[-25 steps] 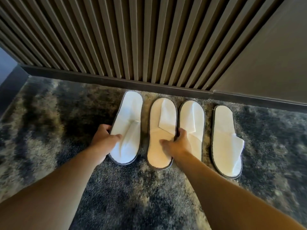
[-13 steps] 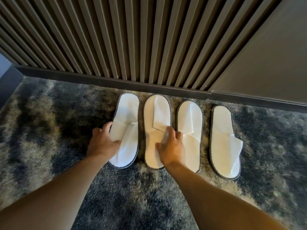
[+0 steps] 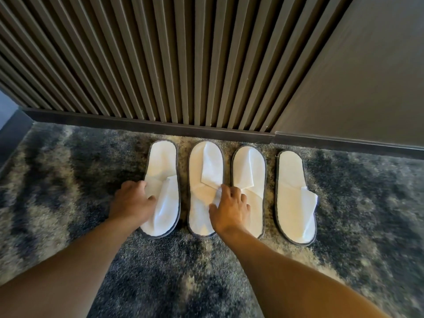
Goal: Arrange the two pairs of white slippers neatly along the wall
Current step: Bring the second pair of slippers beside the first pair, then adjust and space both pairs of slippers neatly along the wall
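Observation:
Four white slippers with grey rims lie flat in a row on the carpet, toes near the wall's baseboard [image 3: 160,128]. My left hand [image 3: 132,203] grips the left edge of the leftmost slipper [image 3: 161,161], thumb on its folded strap. My right hand [image 3: 230,207] presses on the second slipper [image 3: 199,161], index finger and thumb on its strap, the other fingers over the third slipper [image 3: 249,166]. The fourth slipper [image 3: 291,198] lies apart at the right, untouched, its strap sticking out over its right rim.
A dark slatted wall [image 3: 160,65] rises behind the slippers, with a plain dark panel [image 3: 367,88] to its right. Mottled grey and beige carpet [image 3: 68,180] covers the floor all around. A darker wall corner shows at the far left.
The leftmost slipper has turned from a tilt to lie straight, parallel with the others. The second slipper has slid towards the wall. My right hand has shifted onto its strap.

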